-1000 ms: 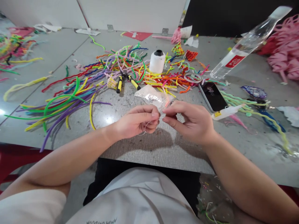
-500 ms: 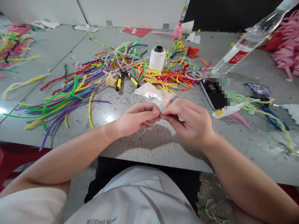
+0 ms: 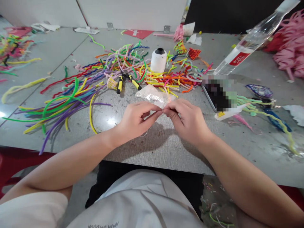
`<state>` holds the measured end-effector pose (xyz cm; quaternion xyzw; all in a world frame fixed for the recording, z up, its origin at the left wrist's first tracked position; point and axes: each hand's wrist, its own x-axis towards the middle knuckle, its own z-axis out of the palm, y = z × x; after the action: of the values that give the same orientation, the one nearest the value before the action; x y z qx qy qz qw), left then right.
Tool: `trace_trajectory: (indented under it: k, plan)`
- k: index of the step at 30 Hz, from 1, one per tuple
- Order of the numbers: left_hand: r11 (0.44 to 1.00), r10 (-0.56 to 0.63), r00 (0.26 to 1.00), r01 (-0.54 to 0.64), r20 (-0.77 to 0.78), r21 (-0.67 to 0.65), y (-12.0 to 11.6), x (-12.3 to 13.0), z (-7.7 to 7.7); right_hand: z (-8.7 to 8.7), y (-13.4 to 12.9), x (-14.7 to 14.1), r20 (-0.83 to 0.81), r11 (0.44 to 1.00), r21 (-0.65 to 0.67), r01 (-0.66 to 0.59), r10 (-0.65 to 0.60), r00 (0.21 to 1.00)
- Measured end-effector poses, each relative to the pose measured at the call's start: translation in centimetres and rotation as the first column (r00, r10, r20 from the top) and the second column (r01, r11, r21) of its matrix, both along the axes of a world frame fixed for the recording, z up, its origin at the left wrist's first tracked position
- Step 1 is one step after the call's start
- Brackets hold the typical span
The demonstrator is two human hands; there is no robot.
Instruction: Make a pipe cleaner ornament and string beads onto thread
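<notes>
Over the table's near middle, the thumb and forefinger of my left hand [image 3: 139, 118] are pinched together, meeting the pinched fingertips of my right hand [image 3: 186, 118]. Both pinches close on a thin white thread, whose loose end [image 3: 145, 133] curls out beneath my left hand. The exact spot between the fingertips is hidden, and anything smaller there cannot be made out. Just beyond my hands lies a clear plastic bag [image 3: 152, 95]. Behind it stand a white spool of thread [image 3: 158, 61] and yellow-and-black pliers [image 3: 128, 83] lying with their handles spread.
Bundles of coloured pipe cleaners [image 3: 64, 104] spread to the left and behind. At right are a phone [image 3: 215, 98], a white tube [image 3: 231, 112], a leaning plastic bottle [image 3: 251, 41] and a blue item [image 3: 276, 120]. A pink pile [image 3: 289, 50] sits at far right.
My left hand has turned so its back faces up more, with the fingers straighter in the pinch. Less of the thread loop shows. My right hand has shifted slightly left.
</notes>
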<state>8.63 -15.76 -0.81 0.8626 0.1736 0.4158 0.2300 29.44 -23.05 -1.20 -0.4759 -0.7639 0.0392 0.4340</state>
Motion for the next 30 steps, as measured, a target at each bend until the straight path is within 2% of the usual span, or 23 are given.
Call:
trace_trajectory:
  k: [3, 6, 9, 11, 15, 18, 20, 22, 30]
  plan:
    - [0.999, 0.022, 1.0, -0.022, -0.003, -0.044, -0.1, 0.0, 0.0, 0.1, -0.1, 0.0, -0.031, 0.998, -0.065, -0.002, 0.0, 1.0]
    - [0.968, 0.03, 0.999, -0.032, -0.011, -0.247, -0.4, 0.0, 0.2, 0.4, -0.2, 0.2, -0.063, 0.998, -0.055, 0.006, -0.01, 0.998]
    - [0.856, 0.008, 1.0, -0.003, 0.007, -0.517, -0.6, -0.1, 0.4, 0.7, -0.2, 0.6, -0.075, 0.999, 0.017, 0.041, -0.039, 0.996]
    - [0.765, -0.009, 0.998, 0.043, 0.056, -0.643, -0.7, 0.0, 0.4, 0.9, -0.1, 0.8, -0.044, 0.996, 0.083, 0.027, -0.023, 0.999]
    - [0.603, -0.032, 0.984, 0.16, 0.177, -0.782, -0.7, 0.1, 0.5, 0.7, 0.2, 0.8, 0.078, 0.972, 0.198, -0.123, 0.109, 0.991]
    - [0.515, -0.042, 0.973, 0.214, 0.225, -0.83, -0.8, 0.1, 0.6, 0.5, 0.3, 0.5, 0.119, 0.959, 0.235, -0.158, 0.132, 0.984]
    - [0.496, -0.054, 0.973, 0.221, 0.224, -0.84, -0.9, 0.0, 0.6, 0.4, 0.3, 0.4, 0.118, 0.961, 0.234, -0.151, 0.126, 0.985]
    - [0.501, -0.063, 0.976, 0.213, 0.21, -0.839, -0.9, -0.1, 0.5, 0.4, 0.2, 0.3, 0.112, 0.962, 0.224, -0.159, 0.137, 0.984]
    - [0.581, -0.045, 0.987, 0.152, 0.155, -0.8, -1.1, -0.2, 0.9, 0.6, -0.1, 0.5, 0.108, 0.962, 0.208, -0.177, 0.157, 0.982]
